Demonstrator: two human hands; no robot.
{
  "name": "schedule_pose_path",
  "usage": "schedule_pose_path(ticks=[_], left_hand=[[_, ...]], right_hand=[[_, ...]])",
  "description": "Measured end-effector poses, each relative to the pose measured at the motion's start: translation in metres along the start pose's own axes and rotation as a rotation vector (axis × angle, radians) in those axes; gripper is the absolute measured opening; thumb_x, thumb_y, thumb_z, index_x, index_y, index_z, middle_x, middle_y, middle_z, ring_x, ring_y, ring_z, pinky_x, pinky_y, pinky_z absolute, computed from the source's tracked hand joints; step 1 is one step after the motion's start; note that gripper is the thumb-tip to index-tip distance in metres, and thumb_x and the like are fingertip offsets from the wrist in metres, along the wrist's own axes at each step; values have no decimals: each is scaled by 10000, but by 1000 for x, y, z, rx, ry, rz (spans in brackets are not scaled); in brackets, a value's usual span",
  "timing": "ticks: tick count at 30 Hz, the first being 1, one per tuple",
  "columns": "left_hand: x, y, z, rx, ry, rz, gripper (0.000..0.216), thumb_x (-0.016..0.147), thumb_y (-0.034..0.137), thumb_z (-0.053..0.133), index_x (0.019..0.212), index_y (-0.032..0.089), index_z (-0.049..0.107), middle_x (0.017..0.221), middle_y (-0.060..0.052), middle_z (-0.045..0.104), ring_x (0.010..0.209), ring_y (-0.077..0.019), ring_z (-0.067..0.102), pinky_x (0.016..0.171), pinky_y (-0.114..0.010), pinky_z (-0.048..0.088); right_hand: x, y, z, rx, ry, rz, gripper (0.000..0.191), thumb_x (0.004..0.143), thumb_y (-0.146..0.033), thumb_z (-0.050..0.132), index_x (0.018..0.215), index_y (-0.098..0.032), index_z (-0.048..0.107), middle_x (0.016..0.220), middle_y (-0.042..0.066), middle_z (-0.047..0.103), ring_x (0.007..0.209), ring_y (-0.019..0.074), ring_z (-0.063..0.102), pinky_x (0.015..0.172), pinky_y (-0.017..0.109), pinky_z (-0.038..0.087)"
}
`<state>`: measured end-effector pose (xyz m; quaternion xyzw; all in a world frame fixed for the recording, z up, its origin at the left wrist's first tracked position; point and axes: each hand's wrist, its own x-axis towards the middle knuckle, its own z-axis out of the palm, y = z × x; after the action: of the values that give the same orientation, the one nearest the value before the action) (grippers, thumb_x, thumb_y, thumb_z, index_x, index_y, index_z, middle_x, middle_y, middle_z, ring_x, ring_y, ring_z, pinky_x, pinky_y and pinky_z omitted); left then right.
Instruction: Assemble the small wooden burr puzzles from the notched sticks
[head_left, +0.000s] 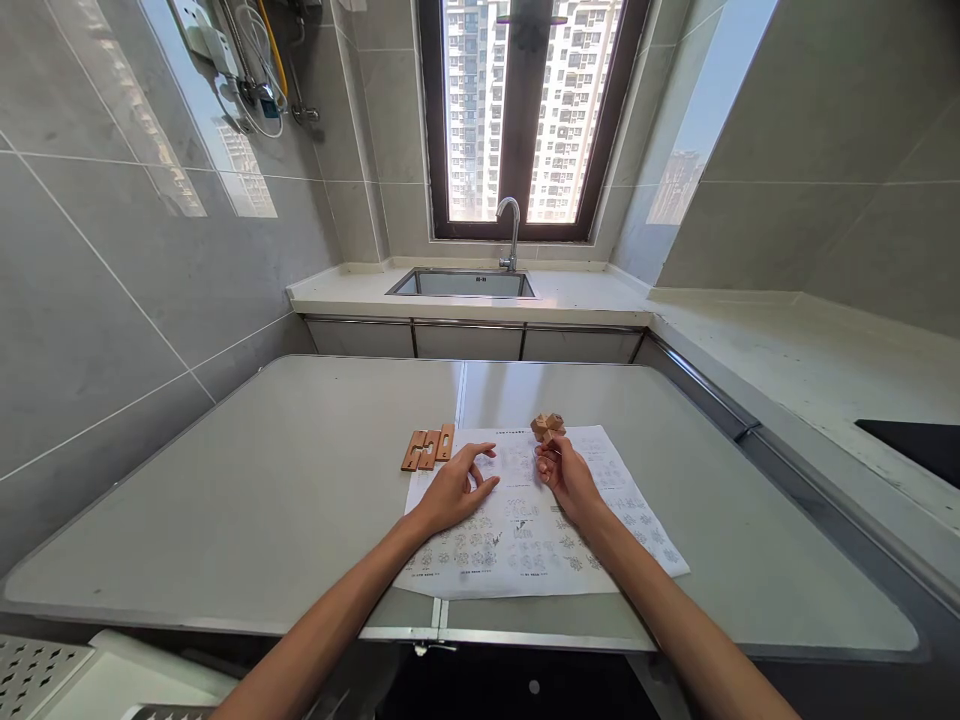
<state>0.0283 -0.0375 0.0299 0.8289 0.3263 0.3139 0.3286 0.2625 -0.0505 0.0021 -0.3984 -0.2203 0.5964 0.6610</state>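
Fingers (477,449) bent & apart on L hand (453,490) over paper (517,575); w/ R hand (570,480), pinching wood block (546,424) nr top edge.

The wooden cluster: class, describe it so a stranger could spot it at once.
On the pale table lies a white printed sheet. At the sheet's far edge, in the right hand, is the wooden cluster. Unlike the flat wooden pieces near the left hand, it is chunky.
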Motion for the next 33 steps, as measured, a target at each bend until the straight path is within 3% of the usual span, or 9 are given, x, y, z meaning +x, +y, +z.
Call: schedule_pose_path(ticks=[4,9,15,20,24,28,33], left_hand=[[-1,1,0,16,-5,-1,385,986,361,605,1354,263,552,1273,-62,659,744,-124,616,687,-293,515],[0,-1,1,18,2,-19,347,993,359,586,1323,250,568,1249,-63,670,755,-129,615,703,-298,512],[0,-2,1,25,5,-12,315,996,370,580,1292,260,589,1222,-58,676,755,-135,622,702,-299,515],[0,0,1,31,1,-9,267,993,347,581,1241,254,615,1195,-49,681,752,-133,618,701,-299,512],[0,0,1,35,-4,-5,250,987,333,585,1216,245,632,1177,-49,686,757,-134,621,699,-297,512],[0,0,2,41,-9,-6,220,984,313,586,1180,240,652,1152,-43,696,766,-135,626,694,-291,508],[1,-2,3,54,-24,1,174,986,308,579,1101,227,682,1073,-40,712,751,-138,616,684,-286,499]], right_hand=[[11,1,-12,103,120,-49,197,844,-385,731,838,-243,595,748,1,614,539,125,504,442,258,466],[24,0,-28,253,163,-103,189,878,-313,671,781,-241,526,698,-25,587,525,97,503,440,215,457],[28,-4,-35,322,232,-106,265,994,-397,590,798,-228,531,673,-22,587,509,84,517,431,203,440],[29,-6,-35,348,278,-106,283,1001,-428,595,813,-222,552,682,-22,587,489,72,488,408,193,415],[27,-7,-31,264,184,-63,187,902,-314,709,818,-219,571,667,-45,543,479,60,436,405,174,397],[19,-5,-21,194,61,10,230,747,-216,824,788,-202,597,684,-32,557,512,69,440,406,186,383],[4,-3,-7,-88,-73,24,262,734,-331,866,792,-178,662,730,-10,590,567,86,478,459,212,411]])
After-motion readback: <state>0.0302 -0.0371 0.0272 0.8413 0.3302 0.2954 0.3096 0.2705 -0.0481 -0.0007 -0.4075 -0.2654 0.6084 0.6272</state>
